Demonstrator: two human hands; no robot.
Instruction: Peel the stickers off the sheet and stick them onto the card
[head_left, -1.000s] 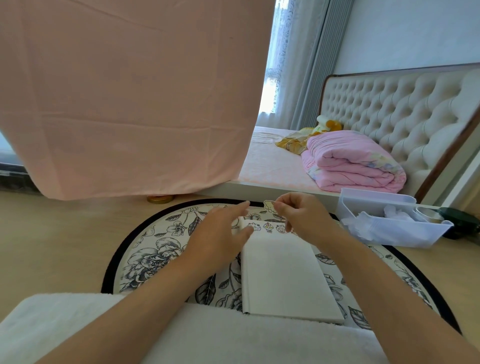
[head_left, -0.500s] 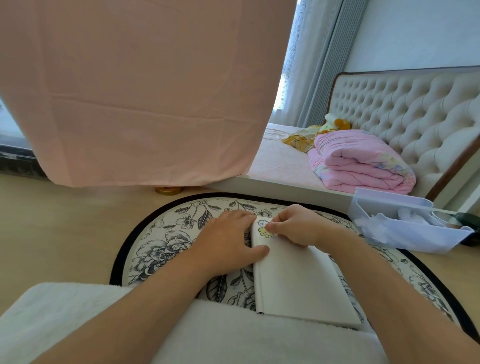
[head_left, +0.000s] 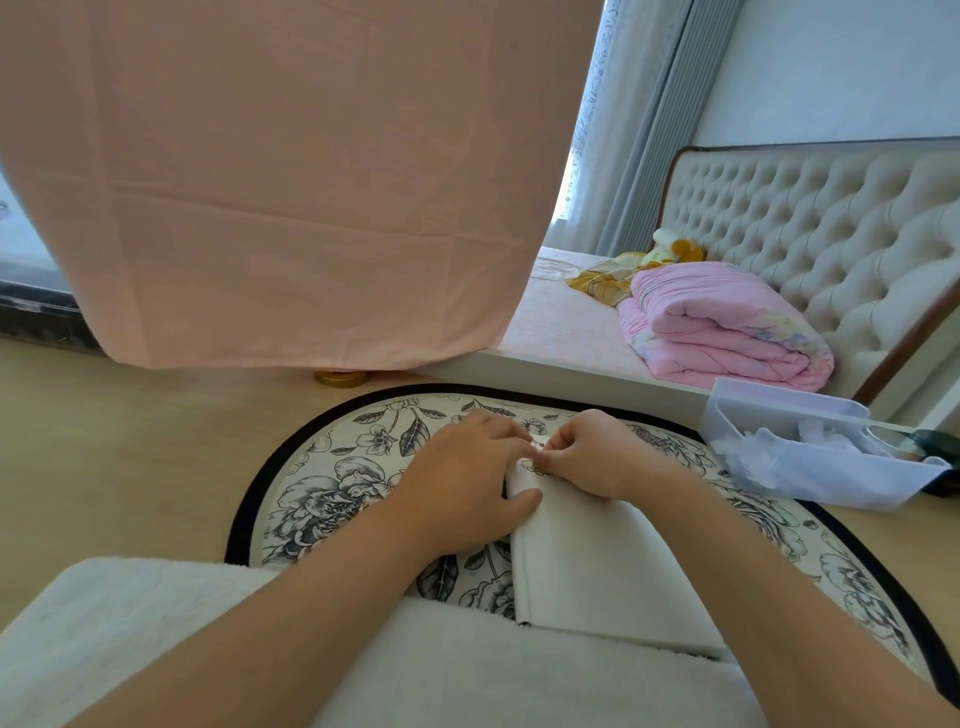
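A white card (head_left: 587, 571) lies on a round floral mat (head_left: 332, 499) in front of me. My left hand (head_left: 462, 478) rests on the card's left edge, fingers relaxed and the thumb flat on the card. My right hand (head_left: 592, 457) is curled at the card's far left corner, where its thumb and forefinger pinch a small yellow-and-white sticker (head_left: 534, 467) down against the card. Only a sliver of the sticker shows. Both hands hide the sticker sheet beyond the card.
A pale plastic bin (head_left: 810, 462) with white bits stands at the right, by the bed (head_left: 561, 332). A pink cloth (head_left: 291, 182) hangs ahead on the left. A white fluffy pad (head_left: 156, 623) lies under my forearms. A gold disc (head_left: 340, 378) sits on the floor.
My right hand carried the sticker from above the mat down to the card's far left corner and now covers it. My left hand settled onto the card's left edge.
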